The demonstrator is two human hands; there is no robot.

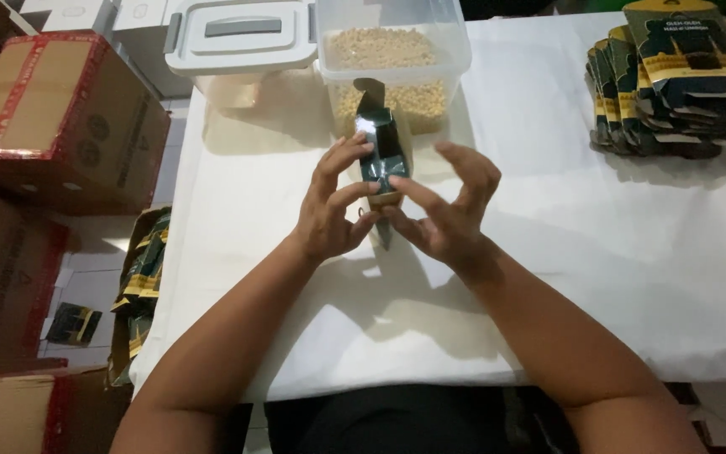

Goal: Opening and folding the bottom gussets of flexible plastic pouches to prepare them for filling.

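Dark green pouch [382, 155], glossy, mouth open, stands upright on white bench [598, 252] just in front of clear tub [392, 63] of pale grains. Left hand [329, 210] and right hand [447, 210] pinch its lower end. Left of pouch: brown cartons [60, 118], lidded grey-white tub [241, 38]. Right: stacked green-gold pouches [674, 80].

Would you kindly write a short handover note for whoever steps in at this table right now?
Left hand and right hand: both pinch the small dark pouch, held upright over the white table.
Clear tub of pale grains stands open just behind; its lid lies to the left.
Stack of flat pouches waits at the far right.
Whether the held pouch is filled or sealed cannot be told.
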